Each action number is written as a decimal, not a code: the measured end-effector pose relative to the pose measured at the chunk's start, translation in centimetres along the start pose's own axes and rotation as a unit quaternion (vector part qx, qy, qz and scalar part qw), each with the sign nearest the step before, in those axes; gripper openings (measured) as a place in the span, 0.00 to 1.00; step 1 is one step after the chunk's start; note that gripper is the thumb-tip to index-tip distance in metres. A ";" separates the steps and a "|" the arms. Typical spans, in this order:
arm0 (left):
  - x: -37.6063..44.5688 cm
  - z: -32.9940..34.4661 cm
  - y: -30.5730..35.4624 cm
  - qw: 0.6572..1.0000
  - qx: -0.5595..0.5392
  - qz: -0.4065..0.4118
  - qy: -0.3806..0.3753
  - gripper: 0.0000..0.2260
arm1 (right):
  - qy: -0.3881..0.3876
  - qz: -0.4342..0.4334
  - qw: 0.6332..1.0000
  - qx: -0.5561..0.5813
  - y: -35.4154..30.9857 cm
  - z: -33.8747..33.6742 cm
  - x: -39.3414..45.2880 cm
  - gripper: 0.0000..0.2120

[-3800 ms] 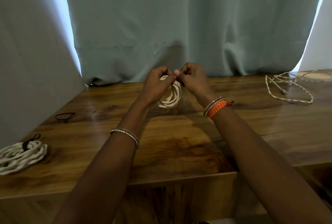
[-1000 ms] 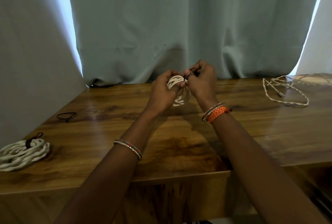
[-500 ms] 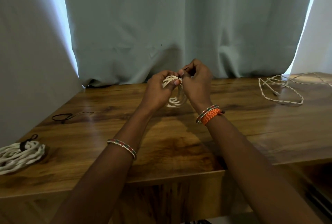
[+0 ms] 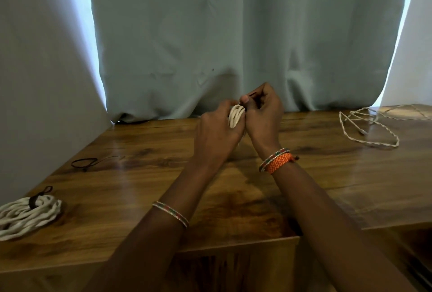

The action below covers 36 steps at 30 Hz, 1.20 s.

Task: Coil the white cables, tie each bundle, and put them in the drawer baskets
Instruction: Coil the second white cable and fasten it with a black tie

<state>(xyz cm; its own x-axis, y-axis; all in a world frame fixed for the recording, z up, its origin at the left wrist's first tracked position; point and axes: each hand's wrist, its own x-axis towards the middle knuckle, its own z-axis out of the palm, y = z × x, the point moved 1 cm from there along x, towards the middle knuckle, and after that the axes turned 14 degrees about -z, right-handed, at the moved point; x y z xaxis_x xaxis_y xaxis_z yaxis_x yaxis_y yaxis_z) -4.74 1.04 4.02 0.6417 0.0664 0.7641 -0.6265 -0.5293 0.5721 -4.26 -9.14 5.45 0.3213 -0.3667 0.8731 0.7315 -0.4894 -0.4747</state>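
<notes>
A small coil of white cable (image 4: 235, 115) is held above the back of the wooden table (image 4: 233, 202), between both hands. My left hand (image 4: 216, 129) grips the coil from the left. My right hand (image 4: 263, 114) presses against it and pinches a thin dark tie (image 4: 252, 94) at the coil's top. Most of the coil is hidden by my fingers. A larger white coil (image 4: 25, 215), bound with a dark tie, lies at the table's front left. A loose white twisted cable (image 4: 369, 128) sprawls at the back right.
A spare dark tie (image 4: 87, 163) lies on the table's left side. Pale curtains (image 4: 233, 39) hang right behind the table. A dark gap drops off past the table's front right edge (image 4: 397, 224).
The coil has been squeezed tighter between my hands, and less of it hangs below them. My right hand has kept pinching the dark tie at the coil's top.
</notes>
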 end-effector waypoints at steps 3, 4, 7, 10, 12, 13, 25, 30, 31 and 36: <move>0.9 -0.9 0.6 0.950 -0.258 -0.158 -0.079 0.15 | -0.018 -0.008 0.999 0.037 -0.2 -0.8 0.5 0.10; 1.5 -1.3 0.4 0.926 -0.304 -0.198 -0.104 0.18 | -0.029 -0.004 0.997 0.073 -0.3 -1.1 0.7 0.11; 2.7 -1.2 -0.7 0.911 -0.275 -0.226 -0.206 0.07 | -0.078 0.005 0.981 0.176 -0.5 -1.0 1.0 0.11; 2.4 -0.8 -1.5 0.799 -0.368 -0.303 -0.365 0.07 | -0.111 -0.026 0.984 0.140 -0.2 -0.6 1.0 0.09; 2.3 -1.1 -2.0 0.761 -0.409 -0.305 -0.401 0.07 | -0.128 -0.055 0.984 0.109 0.1 -0.7 1.2 0.07; 2.3 -1.3 -2.1 0.751 -0.426 -0.304 -0.403 0.07 | -0.134 -0.063 0.983 0.108 0.3 -0.9 1.5 0.07; 1.8 -1.0 -1.1 0.793 -0.371 -0.341 -0.342 0.03 | -0.180 0.049 0.978 0.092 2.0 -1.9 1.3 0.05; 1.8 -1.3 -1.5 0.800 -0.337 -0.365 -0.336 0.06 | -0.168 -0.096 0.977 -0.085 0.5 -1.2 0.2 0.04; 1.8 -1.4 -1.5 0.789 -0.344 -0.378 -0.340 0.08 | -0.182 -0.149 0.964 -0.126 0.0 -1.2 0.1 0.04; 2.1 -1.6 -1.9 0.756 -0.405 -0.417 -0.301 0.10 | -0.229 -0.177 0.936 -0.201 -1.4 -1.5 0.2 0.03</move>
<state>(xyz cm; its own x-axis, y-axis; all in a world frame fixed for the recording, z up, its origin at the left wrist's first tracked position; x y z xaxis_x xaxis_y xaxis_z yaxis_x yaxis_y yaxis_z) -2.86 3.56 5.02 0.8950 -0.4355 -0.0970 0.1978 0.1924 0.9612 -6.11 -9.67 6.15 0.3924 0.2075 0.8961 0.5848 -0.8082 -0.0689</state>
